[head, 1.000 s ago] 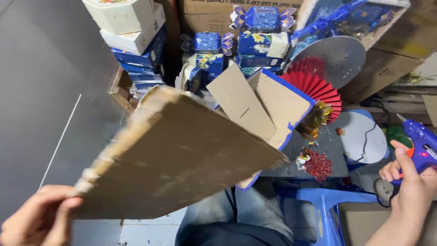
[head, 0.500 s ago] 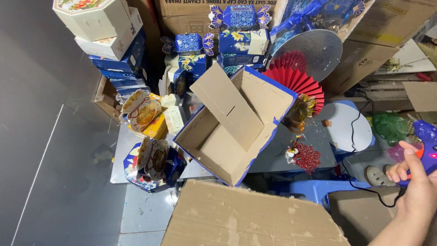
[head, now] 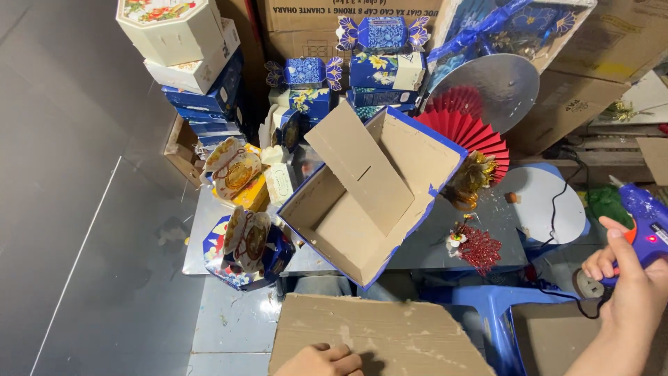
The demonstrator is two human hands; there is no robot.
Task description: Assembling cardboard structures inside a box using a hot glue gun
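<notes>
My left hand (head: 321,360) rests on a flat brown cardboard sheet (head: 390,338) lying across my lap at the bottom of the view, fingers curled on its near edge. At the right edge, my right hand (head: 626,289) grips a blue glue gun (head: 643,216) with its nozzle pointing up and left. Its black cord (head: 557,202) trails over the table. An open cardboard box with blue edges (head: 369,202) lies tilted on the grey table (head: 431,244) in front of me.
A red paper fan (head: 473,132), a silver disc (head: 494,83), a white disc (head: 550,202) and a red ornament (head: 479,247) lie right of the box. Blue and white gift boxes (head: 188,63) stack behind. Decorated packets (head: 240,244) sit left. A blue plastic stool (head: 487,306) stands below.
The cardboard sheet has swung down from in front of the camera to lie flat on my lap, uncovering the open box. My right hand has stayed on the glue gun.
</notes>
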